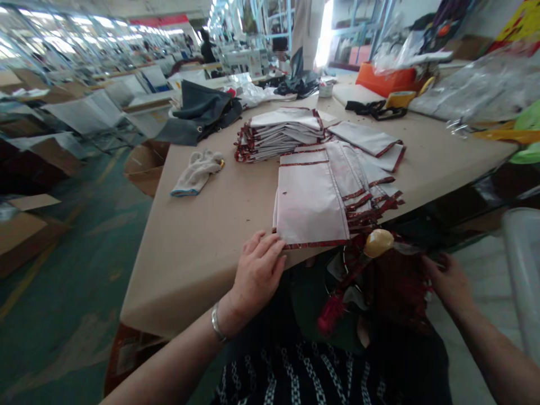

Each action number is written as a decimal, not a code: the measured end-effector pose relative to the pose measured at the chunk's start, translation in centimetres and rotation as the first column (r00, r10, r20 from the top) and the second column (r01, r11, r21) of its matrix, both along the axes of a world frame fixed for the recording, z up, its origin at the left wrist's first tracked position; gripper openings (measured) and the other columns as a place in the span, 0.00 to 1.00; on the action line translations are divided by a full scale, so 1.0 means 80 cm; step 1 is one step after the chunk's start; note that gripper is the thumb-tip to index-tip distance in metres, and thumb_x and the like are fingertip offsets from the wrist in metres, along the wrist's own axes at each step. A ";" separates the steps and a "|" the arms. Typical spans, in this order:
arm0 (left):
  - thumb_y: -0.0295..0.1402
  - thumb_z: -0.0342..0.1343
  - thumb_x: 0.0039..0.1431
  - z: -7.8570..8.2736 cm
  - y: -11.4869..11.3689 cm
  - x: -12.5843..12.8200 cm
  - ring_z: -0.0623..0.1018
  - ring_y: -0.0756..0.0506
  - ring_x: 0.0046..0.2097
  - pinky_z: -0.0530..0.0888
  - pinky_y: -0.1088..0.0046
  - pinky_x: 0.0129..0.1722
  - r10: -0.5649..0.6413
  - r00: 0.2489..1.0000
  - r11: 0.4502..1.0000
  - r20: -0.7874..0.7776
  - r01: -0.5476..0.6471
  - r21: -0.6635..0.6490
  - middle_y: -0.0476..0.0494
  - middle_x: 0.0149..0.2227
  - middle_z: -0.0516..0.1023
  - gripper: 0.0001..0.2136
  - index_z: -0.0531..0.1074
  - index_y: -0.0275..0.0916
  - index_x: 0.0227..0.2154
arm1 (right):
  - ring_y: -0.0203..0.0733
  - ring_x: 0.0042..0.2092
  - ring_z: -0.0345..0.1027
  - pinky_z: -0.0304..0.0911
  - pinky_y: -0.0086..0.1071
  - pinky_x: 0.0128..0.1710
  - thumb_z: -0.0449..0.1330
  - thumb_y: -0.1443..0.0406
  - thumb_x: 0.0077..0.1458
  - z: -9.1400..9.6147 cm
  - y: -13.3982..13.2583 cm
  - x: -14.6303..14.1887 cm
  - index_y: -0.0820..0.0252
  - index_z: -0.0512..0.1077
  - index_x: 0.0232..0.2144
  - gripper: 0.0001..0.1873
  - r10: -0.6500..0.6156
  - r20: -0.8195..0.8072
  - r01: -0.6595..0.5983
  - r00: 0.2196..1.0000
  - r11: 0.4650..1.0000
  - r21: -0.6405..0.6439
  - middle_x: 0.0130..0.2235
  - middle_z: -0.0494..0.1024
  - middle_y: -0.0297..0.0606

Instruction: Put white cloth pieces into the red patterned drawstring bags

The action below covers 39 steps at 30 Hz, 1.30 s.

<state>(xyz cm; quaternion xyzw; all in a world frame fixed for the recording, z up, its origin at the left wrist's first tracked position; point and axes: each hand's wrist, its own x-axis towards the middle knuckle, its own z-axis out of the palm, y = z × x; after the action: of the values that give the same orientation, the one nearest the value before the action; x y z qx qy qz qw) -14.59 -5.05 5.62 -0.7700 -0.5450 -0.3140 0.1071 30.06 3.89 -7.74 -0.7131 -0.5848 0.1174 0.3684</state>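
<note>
My left hand rests at the table's front edge, its fingers laid over the near left corner of a white fabric piece with dark red trim. This piece lies on top of several similar overlapping white pieces. Below the table edge on the right, my right hand has its thumb and bent fingers at the side of a dark red cloth over my lap; the fingertips are partly hidden. A yellowish rounded knob and a pinkish-red tuft show beside that cloth.
On the tan table are a neat stack of trimmed white pieces, a work glove, dark grey material and black scissors-like handles. An orange bin stands behind. A translucent container is at far right.
</note>
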 end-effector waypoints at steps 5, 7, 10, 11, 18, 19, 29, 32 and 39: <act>0.27 0.53 0.58 0.004 0.016 0.009 0.73 0.36 0.49 0.72 0.54 0.47 0.062 0.995 0.995 -0.073 -0.068 -0.079 0.38 0.47 0.78 0.11 0.73 0.36 0.44 | 0.45 0.39 0.72 0.66 0.38 0.40 0.55 0.58 0.58 0.109 -0.044 -0.103 0.53 0.70 0.46 0.14 0.167 -0.065 -0.153 0.984 0.971 0.182 0.39 0.77 0.41; 0.26 0.52 0.58 0.011 0.021 0.012 0.74 0.38 0.46 0.73 0.56 0.45 0.045 0.996 0.994 -0.074 -0.052 -0.097 0.38 0.44 0.79 0.09 0.74 0.36 0.40 | 0.42 0.42 0.71 0.65 0.37 0.45 0.55 0.65 0.59 0.161 -0.068 -0.161 0.55 0.71 0.40 0.08 0.463 0.053 -0.450 0.885 0.820 0.355 0.41 0.75 0.39; 0.23 0.51 0.57 0.020 0.026 0.016 0.75 0.42 0.40 0.74 0.61 0.42 0.015 1.000 0.996 -0.022 -0.017 -0.086 0.40 0.38 0.79 0.07 0.74 0.36 0.34 | 0.42 0.44 0.67 0.65 0.37 0.47 0.55 0.70 0.58 0.209 -0.081 -0.245 0.59 0.70 0.42 0.09 0.719 0.230 -0.739 0.655 0.549 0.390 0.40 0.73 0.40; 0.22 0.51 0.56 0.023 0.027 0.017 0.75 0.43 0.39 0.74 0.63 0.41 0.003 1.000 0.998 0.009 -0.002 -0.070 0.41 0.36 0.78 0.07 0.73 0.36 0.33 | 0.43 0.45 0.66 0.65 0.38 0.47 0.55 0.70 0.58 0.215 -0.078 -0.270 0.61 0.70 0.44 0.11 0.732 0.287 -0.780 0.618 0.524 0.343 0.41 0.73 0.42; 0.21 0.50 0.55 0.043 0.015 0.021 0.74 0.46 0.37 0.74 0.67 0.39 -0.044 0.990 0.998 0.135 0.039 0.043 0.43 0.33 0.75 0.07 0.70 0.38 0.27 | 0.50 0.45 0.64 0.63 0.42 0.47 0.53 0.74 0.56 0.230 -0.022 -0.320 0.63 0.70 0.47 0.16 0.559 0.589 -0.683 0.584 0.730 -0.016 0.44 0.71 0.47; 0.21 0.50 0.55 0.045 0.011 0.019 0.74 0.46 0.38 0.74 0.68 0.39 -0.038 0.988 0.998 0.152 0.031 0.051 0.43 0.35 0.74 0.06 0.70 0.38 0.28 | 0.49 0.44 0.65 0.64 0.40 0.46 0.52 0.75 0.55 0.235 -0.023 -0.310 0.64 0.69 0.47 0.18 0.529 0.584 -0.644 0.616 0.765 -0.014 0.44 0.71 0.48; 0.33 0.57 0.54 0.016 -0.027 0.061 0.70 0.53 0.22 0.69 0.79 0.20 0.247 0.351 0.898 0.903 0.266 -0.349 0.53 0.23 0.72 0.04 0.70 0.38 0.29 | 0.44 0.40 0.71 0.67 0.33 0.38 0.49 0.75 0.55 0.202 -0.110 -0.238 0.63 0.68 0.49 0.20 0.521 0.463 -0.559 0.717 0.826 -0.063 0.40 0.75 0.44; 0.36 0.63 0.48 0.014 -0.029 0.087 0.73 0.52 0.25 0.72 0.79 0.21 0.445 -0.080 0.814 0.892 0.451 -0.366 0.52 0.27 0.74 0.10 0.69 0.38 0.30 | 0.41 0.33 0.71 0.65 0.30 0.32 0.48 0.77 0.54 0.146 -0.138 -0.237 0.60 0.73 0.38 0.17 0.575 0.349 -0.519 0.740 0.818 -0.247 0.33 0.74 0.40; 0.35 0.65 0.44 -0.013 -0.040 0.126 0.71 0.53 0.22 0.68 0.80 0.20 0.660 -0.006 0.569 0.752 0.657 -0.494 0.50 0.20 0.73 0.10 0.72 0.35 0.26 | 0.43 0.33 0.71 0.67 0.34 0.34 0.57 0.53 0.54 0.118 -0.164 -0.220 0.57 0.74 0.32 0.14 0.132 -0.898 -0.505 0.420 0.856 -0.111 0.31 0.76 0.37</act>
<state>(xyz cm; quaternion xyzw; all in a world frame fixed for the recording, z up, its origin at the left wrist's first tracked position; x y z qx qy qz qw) -4.54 -8.22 4.58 -0.2350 -0.5118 -0.4595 -0.6868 12.46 -9.24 1.72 -0.4822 -0.4118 0.6348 0.4415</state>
